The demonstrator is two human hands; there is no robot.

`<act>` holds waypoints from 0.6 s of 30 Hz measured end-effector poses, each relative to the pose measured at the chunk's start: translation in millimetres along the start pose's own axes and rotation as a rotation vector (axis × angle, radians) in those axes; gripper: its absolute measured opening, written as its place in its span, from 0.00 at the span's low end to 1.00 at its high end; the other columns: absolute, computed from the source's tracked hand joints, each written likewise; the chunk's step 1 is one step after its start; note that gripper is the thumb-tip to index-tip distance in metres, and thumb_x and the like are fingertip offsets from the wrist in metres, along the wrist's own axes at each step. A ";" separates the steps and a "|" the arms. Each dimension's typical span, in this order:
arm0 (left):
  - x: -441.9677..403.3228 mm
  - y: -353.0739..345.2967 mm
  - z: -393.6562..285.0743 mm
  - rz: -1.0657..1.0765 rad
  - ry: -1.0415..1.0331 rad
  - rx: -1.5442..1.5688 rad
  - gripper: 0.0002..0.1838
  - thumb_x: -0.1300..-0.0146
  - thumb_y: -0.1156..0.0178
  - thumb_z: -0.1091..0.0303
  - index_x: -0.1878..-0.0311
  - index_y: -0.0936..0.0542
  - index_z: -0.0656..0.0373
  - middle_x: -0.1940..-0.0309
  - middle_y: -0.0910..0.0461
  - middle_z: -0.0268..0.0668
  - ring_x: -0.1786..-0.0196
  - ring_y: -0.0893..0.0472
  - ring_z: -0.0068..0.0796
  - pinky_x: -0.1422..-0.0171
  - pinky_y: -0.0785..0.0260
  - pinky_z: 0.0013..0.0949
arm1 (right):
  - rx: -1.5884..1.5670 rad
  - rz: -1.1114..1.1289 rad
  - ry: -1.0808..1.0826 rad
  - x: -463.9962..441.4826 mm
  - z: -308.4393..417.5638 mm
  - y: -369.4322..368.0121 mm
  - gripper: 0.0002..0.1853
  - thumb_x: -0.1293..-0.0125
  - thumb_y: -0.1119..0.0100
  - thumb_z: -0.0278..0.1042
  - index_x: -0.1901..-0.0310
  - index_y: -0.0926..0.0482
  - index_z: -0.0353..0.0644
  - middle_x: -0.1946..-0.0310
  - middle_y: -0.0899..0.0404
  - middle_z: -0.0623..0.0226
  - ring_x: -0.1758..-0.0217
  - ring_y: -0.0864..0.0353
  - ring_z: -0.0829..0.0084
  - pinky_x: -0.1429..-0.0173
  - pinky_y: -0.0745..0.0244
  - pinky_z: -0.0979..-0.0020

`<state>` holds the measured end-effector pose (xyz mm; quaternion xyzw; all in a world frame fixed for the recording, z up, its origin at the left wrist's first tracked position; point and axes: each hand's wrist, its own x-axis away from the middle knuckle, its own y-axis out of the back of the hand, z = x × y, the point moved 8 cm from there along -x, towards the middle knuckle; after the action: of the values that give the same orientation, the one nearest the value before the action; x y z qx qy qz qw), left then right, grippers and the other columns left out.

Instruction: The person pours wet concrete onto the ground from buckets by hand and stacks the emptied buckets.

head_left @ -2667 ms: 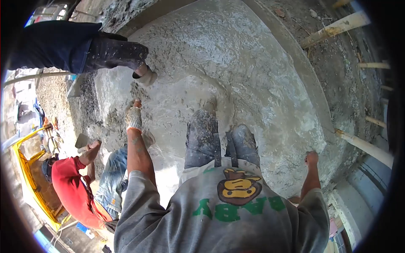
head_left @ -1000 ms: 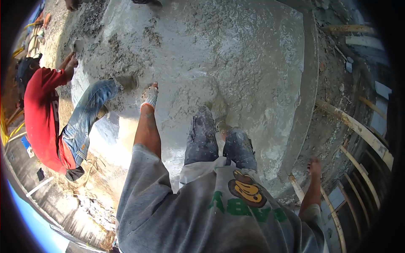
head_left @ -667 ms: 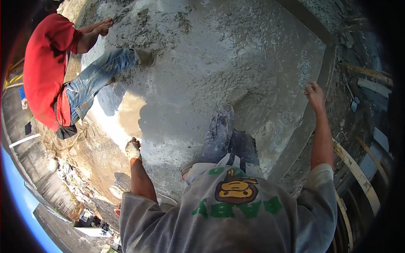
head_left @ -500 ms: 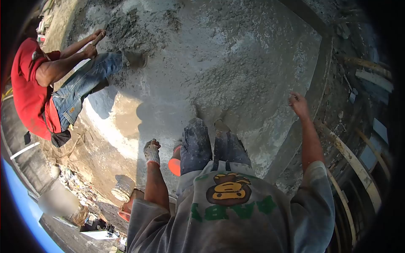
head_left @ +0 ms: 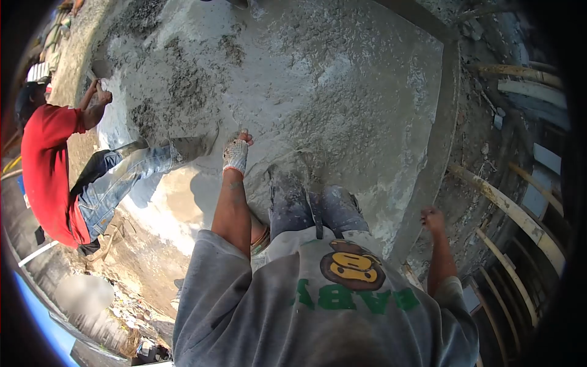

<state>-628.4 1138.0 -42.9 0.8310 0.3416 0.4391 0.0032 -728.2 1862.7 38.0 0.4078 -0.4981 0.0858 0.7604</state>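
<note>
My left hand (head_left: 236, 153), in a pale knitted glove smeared with grey, is raised in front of me with its fingers curled in. Nothing shows in it. Below it lies wet grey concrete (head_left: 342, 104), apart from the hand. On the right my bare right hand (head_left: 433, 220) hangs beside my body, near the slab's edge board, its fingers loosely folded and no object visible. My splattered trouser legs (head_left: 290, 205) stand in the concrete; my feet are hidden. Part of a round, reddish-rimmed thing (head_left: 261, 237) shows behind my left forearm.
A co-worker in a red shirt (head_left: 52, 171) bends over the concrete at the left, hands out near its edge. A low form edge (head_left: 449, 92) bounds the slab on the right. Wooden poles (head_left: 507, 208) lie beyond it. Dry, sunlit ground (head_left: 137, 269) spreads at lower left.
My left hand has swung forward and up over the concrete. My right hand has dropped back towards my body. The buckets at lower left have mostly gone from view. The co-worker's hands are lower and farther left.
</note>
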 end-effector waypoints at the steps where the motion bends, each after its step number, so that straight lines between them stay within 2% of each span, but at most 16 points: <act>1: 1.0 8.4 22.2 -0.020 0.063 0.012 0.22 0.35 0.47 0.52 0.59 0.20 0.65 0.65 0.18 0.36 0.63 0.21 0.25 0.53 0.32 0.32 | -0.007 -0.028 0.079 3.0 39.8 -0.1 0.20 0.43 0.44 0.35 0.49 0.24 0.35 0.74 0.22 0.61 0.72 0.21 0.71 0.64 0.27 0.73; 3: 16.4 26.2 48.6 -0.028 0.066 0.065 0.20 0.35 0.46 0.53 0.61 0.20 0.65 0.68 0.19 0.35 0.66 0.21 0.25 0.57 0.31 0.33 | 0.043 -0.094 0.219 18.0 125.2 0.6 0.23 0.43 0.43 0.36 0.46 0.26 0.34 0.70 0.20 0.57 0.71 0.21 0.70 0.63 0.27 0.71; 5: 38.9 45.0 67.0 -0.003 0.102 -0.118 0.16 0.37 0.44 0.54 0.59 0.20 0.58 0.72 0.20 0.31 0.72 0.23 0.21 0.69 0.36 0.27 | 0.064 -0.111 0.326 25.8 192.3 -1.7 0.24 0.42 0.44 0.36 0.45 0.26 0.34 0.67 0.20 0.57 0.68 0.20 0.71 0.59 0.28 0.70; 7: 41.8 57.9 116.3 0.023 0.238 -0.063 0.13 0.37 0.44 0.57 0.60 0.20 0.56 0.74 0.21 0.30 0.73 0.23 0.22 0.72 0.37 0.28 | 0.058 -0.125 0.413 30.4 230.2 -4.5 0.23 0.41 0.45 0.35 0.44 0.27 0.35 0.64 0.20 0.58 0.64 0.20 0.71 0.56 0.28 0.70; 8: 27.2 67.8 137.3 0.120 0.122 -0.373 0.11 0.36 0.45 0.58 0.61 0.20 0.55 0.74 0.21 0.29 0.74 0.23 0.23 0.72 0.37 0.28 | 0.007 -0.122 0.423 39.4 241.7 -7.5 0.23 0.41 0.44 0.35 0.44 0.26 0.36 0.65 0.20 0.58 0.63 0.20 0.71 0.55 0.28 0.71; 10: -10.5 92.8 204.1 0.271 0.012 -0.760 0.06 0.41 0.43 0.63 0.63 0.20 0.52 0.70 0.19 0.33 0.67 0.21 0.30 0.65 0.32 0.33 | -0.175 -0.131 0.394 73.5 237.6 -20.1 0.22 0.40 0.45 0.35 0.44 0.26 0.38 0.65 0.20 0.59 0.62 0.20 0.72 0.55 0.29 0.71; 12: -22.4 59.1 138.0 0.450 -0.010 -1.268 0.08 0.47 0.38 0.63 0.63 0.20 0.50 0.63 0.18 0.39 0.56 0.19 0.39 0.53 0.26 0.40 | -0.419 -0.194 0.317 106.0 205.5 -32.1 0.21 0.39 0.45 0.34 0.45 0.26 0.38 0.66 0.21 0.60 0.62 0.20 0.73 0.56 0.28 0.72; 13: -2.2 17.3 62.7 0.556 -0.282 -1.754 0.11 0.49 0.36 0.60 0.62 0.20 0.50 0.60 0.18 0.38 0.52 0.19 0.40 0.51 0.27 0.41 | -0.534 -0.231 0.264 120.8 172.5 -47.5 0.20 0.38 0.46 0.34 0.45 0.26 0.39 0.67 0.21 0.60 0.63 0.20 0.73 0.57 0.28 0.72; 14: -15.3 -10.0 36.8 0.664 -0.434 -1.936 0.12 0.49 0.36 0.60 0.61 0.20 0.50 0.58 0.18 0.39 0.51 0.20 0.41 0.50 0.27 0.42 | -0.623 -0.330 0.204 138.3 136.6 -58.5 0.20 0.38 0.46 0.34 0.45 0.26 0.39 0.67 0.21 0.60 0.63 0.20 0.73 0.57 0.28 0.72; 16: -85.1 -54.2 -16.0 0.811 -0.778 -2.052 0.11 0.49 0.38 0.61 0.62 0.20 0.49 0.60 0.18 0.40 0.55 0.19 0.42 0.52 0.26 0.42 | -0.818 -0.414 -0.139 174.1 53.6 -116.8 0.17 0.41 0.42 0.34 0.50 0.23 0.39 0.67 0.20 0.61 0.61 0.19 0.70 0.56 0.26 0.69; 17: -119.8 -83.0 -60.6 0.839 -0.857 -2.038 0.12 0.51 0.36 0.62 0.61 0.21 0.50 0.59 0.20 0.46 0.55 0.21 0.52 0.54 0.29 0.48 | -0.874 -0.461 -0.274 186.5 1.7 -162.4 0.17 0.43 0.40 0.34 0.52 0.23 0.40 0.67 0.20 0.61 0.60 0.19 0.69 0.56 0.26 0.68; 18: -134.6 -110.4 -128.5 0.727 -0.969 -2.027 0.09 0.47 0.38 0.65 0.61 0.21 0.47 0.63 0.17 0.41 0.62 0.19 0.44 0.64 0.30 0.45 | -0.874 -0.501 -0.377 197.2 -53.6 -218.7 0.16 0.45 0.39 0.34 0.54 0.22 0.40 0.66 0.19 0.61 0.59 0.19 0.68 0.55 0.25 0.67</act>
<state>-836.1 1108.0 -95.6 0.5775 -0.4565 0.1236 0.6655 -477.5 1703.4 75.1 0.1681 -0.5028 -0.3883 0.7538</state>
